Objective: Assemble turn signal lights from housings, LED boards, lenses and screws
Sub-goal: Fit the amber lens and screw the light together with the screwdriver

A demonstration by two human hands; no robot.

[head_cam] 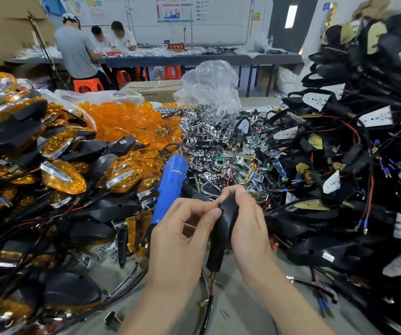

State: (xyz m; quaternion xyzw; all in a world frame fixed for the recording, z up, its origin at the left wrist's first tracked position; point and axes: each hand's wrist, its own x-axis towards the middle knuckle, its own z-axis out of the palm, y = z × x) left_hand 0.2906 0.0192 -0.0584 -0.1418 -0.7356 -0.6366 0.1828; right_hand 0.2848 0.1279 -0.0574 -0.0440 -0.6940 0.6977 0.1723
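Note:
A black turn signal housing (223,228) stands upright between my hands at the centre of the head view, its stem and red-black wire hanging down toward the table. My right hand (247,223) grips its right side, fingers curled over the top. My left hand (182,228) pinches the housing's upper left edge with thumb and forefinger; whether something small sits between those fingertips is hidden. A blue electric screwdriver (168,187) lies just behind my left hand. Loose screws (223,313) lie on the grey table in front.
Assembled amber lights (61,176) are heaped on the left. Amber lenses (122,119) and chrome reflectors (206,131) pile up behind. Black housings with boards and wires (339,180) stack high on the right. People sit at a far table (194,59).

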